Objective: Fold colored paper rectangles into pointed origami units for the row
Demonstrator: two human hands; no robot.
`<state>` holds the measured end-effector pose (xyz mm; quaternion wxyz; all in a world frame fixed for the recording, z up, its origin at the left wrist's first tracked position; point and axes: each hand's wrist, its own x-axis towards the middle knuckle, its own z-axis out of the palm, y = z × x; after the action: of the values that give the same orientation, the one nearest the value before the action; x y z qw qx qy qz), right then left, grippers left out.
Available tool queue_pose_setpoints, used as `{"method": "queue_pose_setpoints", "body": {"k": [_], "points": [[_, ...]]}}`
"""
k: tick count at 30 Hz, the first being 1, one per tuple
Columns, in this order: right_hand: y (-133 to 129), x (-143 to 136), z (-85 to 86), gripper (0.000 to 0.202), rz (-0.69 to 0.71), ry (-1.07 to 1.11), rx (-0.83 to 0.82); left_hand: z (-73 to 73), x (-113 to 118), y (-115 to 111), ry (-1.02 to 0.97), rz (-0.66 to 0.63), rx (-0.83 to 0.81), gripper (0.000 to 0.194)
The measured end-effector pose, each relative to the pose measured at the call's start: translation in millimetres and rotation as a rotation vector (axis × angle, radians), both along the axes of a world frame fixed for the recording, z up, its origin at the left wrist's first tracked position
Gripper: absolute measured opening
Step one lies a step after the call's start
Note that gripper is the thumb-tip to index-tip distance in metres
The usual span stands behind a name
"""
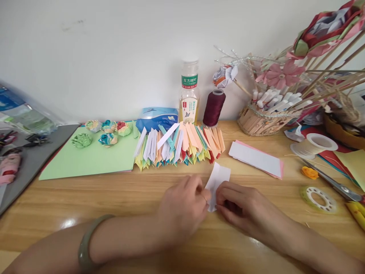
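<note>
Bright, soft light, glare (small patches) on the tabletop (85, 194); stretched edges

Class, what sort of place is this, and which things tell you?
Probably a papercraft workspace, at a table against a wall: massed folded paper pieces, small paper flowers on green paper, and scissors suggest it.

Paper strip (220, 176) before paper pile (179, 145)

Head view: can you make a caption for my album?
Left hand and right hand hold a white rectangular paper strip near colourful folded paper pieces.
</note>
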<state>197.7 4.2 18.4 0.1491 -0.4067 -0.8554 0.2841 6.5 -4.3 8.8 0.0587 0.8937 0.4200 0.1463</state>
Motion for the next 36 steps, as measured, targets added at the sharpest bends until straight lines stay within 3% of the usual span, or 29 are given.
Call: {"method": "queue_pose_setpoints", "body": {"k": [2,10,25,36], "points": [[-1,0,-2.1,0.017,-0.013,-0.015,-0.001,-4.8,0,-11,-0.005,-0.088,0.317,0.019],[-1,0,-6.4,0.017,0.005,-0.097,0.087,-11.3,5,-34,-0.032,-0.152,0.584,0.021],[-1,-6,-18.8,0.014,-0.04,-0.23,0.256,-15.4,7,-32,-0.052,-0.148,0.684,0.026],[-4,-6,-20.8,0.013,-0.082,-0.243,0.186,-16.3,8,-28,-0.069,-0.156,0.61,0.029]]}}
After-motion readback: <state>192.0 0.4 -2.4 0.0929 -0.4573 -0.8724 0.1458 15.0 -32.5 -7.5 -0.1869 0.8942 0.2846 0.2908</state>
